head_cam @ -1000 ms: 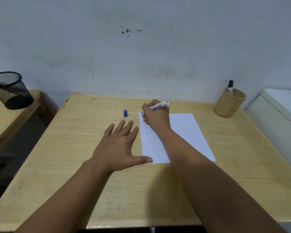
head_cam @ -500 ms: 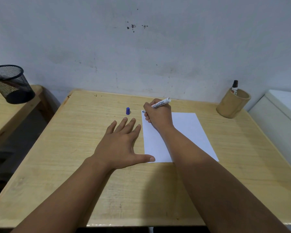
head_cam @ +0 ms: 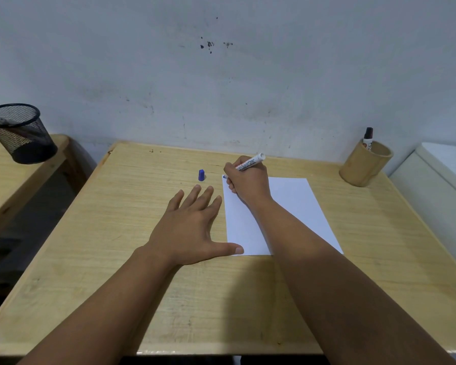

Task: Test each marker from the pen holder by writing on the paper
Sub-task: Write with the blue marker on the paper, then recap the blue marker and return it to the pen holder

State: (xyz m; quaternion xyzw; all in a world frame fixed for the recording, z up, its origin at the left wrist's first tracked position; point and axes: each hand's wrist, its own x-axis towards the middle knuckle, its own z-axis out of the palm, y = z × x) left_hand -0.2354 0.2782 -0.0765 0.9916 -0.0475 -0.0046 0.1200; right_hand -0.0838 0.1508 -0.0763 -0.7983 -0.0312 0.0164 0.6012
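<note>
A white sheet of paper (head_cam: 295, 206) lies on the wooden desk (head_cam: 116, 233). My right hand (head_cam: 248, 184) grips a white marker (head_cam: 249, 163), its blue tip touching the paper's far left corner. The marker's blue cap (head_cam: 201, 175) stands on the desk just left of the paper. My left hand (head_cam: 192, 227) rests flat on the desk with fingers spread, its thumb tip on the paper's near left corner. A bamboo pen holder (head_cam: 363, 165) at the far right of the desk holds one marker with a dark cap (head_cam: 367, 138).
A black mesh cup (head_cam: 21, 135) with a red-tipped pen in it stands on a second desk to the left, across a gap. A white cabinet (head_cam: 442, 180) borders the desk on the right. The wall runs directly behind the desk.
The view shifted slightly; both hands hold nearly the same pose, with the marker tip staying at the paper's far left corner.
</note>
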